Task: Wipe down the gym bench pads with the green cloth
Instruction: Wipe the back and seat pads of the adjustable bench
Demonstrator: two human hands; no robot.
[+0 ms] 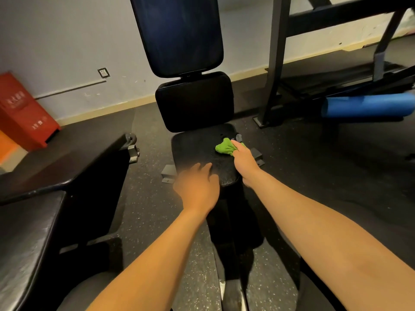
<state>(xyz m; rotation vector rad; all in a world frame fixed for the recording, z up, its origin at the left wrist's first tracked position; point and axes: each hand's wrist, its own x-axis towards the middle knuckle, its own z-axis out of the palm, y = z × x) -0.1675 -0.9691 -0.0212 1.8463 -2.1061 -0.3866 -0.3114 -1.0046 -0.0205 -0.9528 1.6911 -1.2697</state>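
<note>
Left to right: another black bench crowds the left side, with a strip of speckled floor between it and the seat pad. The left hand lies flat on that surface's near left corner, fingers spread, grip apart, a bit blurred. The right hand reaches further out, grip clamped on the bunched green cloth near the pad's right edge. Right of that, open floor.
</note>
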